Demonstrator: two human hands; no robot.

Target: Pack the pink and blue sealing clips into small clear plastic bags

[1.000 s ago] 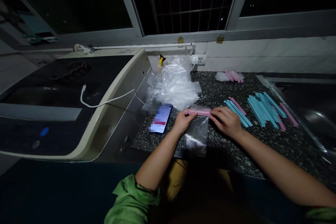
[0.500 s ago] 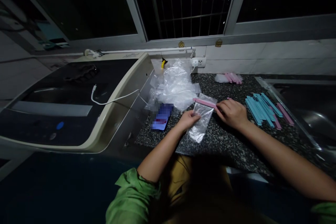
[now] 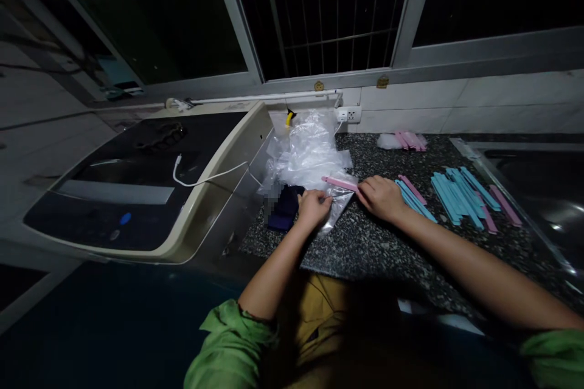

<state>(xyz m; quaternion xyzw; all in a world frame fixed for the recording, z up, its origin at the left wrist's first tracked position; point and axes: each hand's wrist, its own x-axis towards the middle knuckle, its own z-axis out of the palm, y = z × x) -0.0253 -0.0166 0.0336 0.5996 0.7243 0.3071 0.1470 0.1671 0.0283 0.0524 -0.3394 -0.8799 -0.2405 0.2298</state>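
Observation:
A small clear plastic bag (image 3: 336, 208) with a pink sealing strip (image 3: 340, 183) along its top lies on the speckled granite counter (image 3: 365, 243). My left hand (image 3: 314, 207) is closed on the bag's left side. My right hand (image 3: 381, 197) has its fingers curled at the right end of the pink strip, pinching it. A dark phone (image 3: 285, 209) lies just left of my left hand. Behind the bag sits a heap of clear plastic bags (image 3: 308, 155).
Several blue strips (image 3: 458, 194) and pink strips (image 3: 499, 203) lie right of my hands; more pink strips (image 3: 410, 140) lie near the wall. A steel sink (image 3: 538, 188) is at far right. A washing machine (image 3: 150, 188) with a white cable (image 3: 201, 177) stands left. A wall socket (image 3: 349, 114) is behind.
The bag with the pink strip has been shifted left and away, toward the heap of bags, both hands moving with it. The phone's screen has gone dark. The camera view has tilted.

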